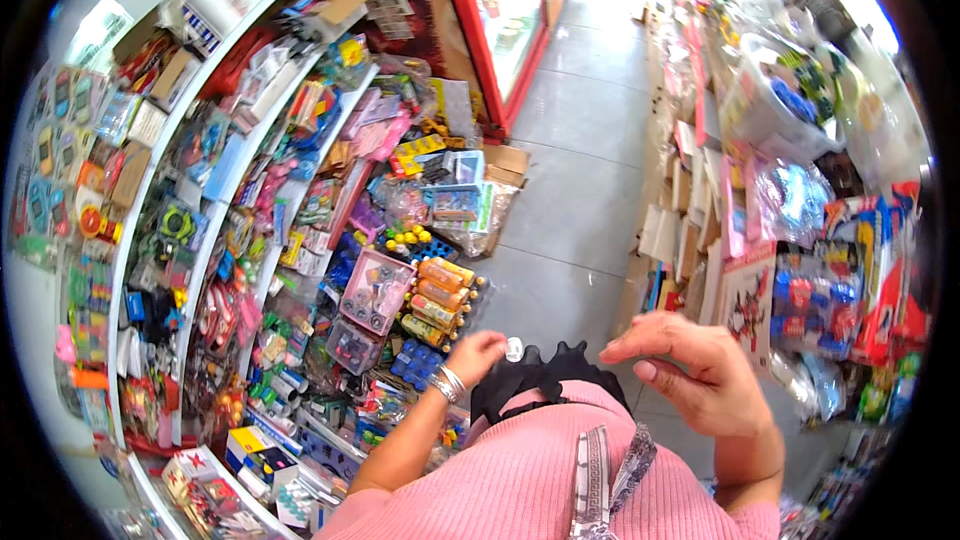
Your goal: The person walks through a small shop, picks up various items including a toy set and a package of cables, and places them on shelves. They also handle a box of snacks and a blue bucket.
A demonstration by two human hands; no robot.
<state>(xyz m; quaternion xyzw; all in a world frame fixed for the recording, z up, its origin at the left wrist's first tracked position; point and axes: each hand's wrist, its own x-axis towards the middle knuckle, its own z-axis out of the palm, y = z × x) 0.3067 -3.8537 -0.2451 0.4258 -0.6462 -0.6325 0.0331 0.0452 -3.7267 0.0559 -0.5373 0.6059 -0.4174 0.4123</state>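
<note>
My left hand (480, 356), with silver bangles at the wrist, pinches a small round white object (514, 349) that bears writing, beside my dark clothing. It is just right of a rack of orange drink bottles (440, 296). My right hand (694, 375) is raised on the other side of my body, its thumb and fingers apart and nothing seen between them. Left of the bottles stands a pink plastic tray (377, 291) with small round items, and blue packed items (418, 362) lie below them.
White shelves (202, 217) full of toys and packaged goods line the left. A red-framed glass door (517, 101) stands ahead beside the grey tiled floor (570, 187). Along the right are stacked boards, packaged toys (814, 300) and a translucent plastic tub (772, 127).
</note>
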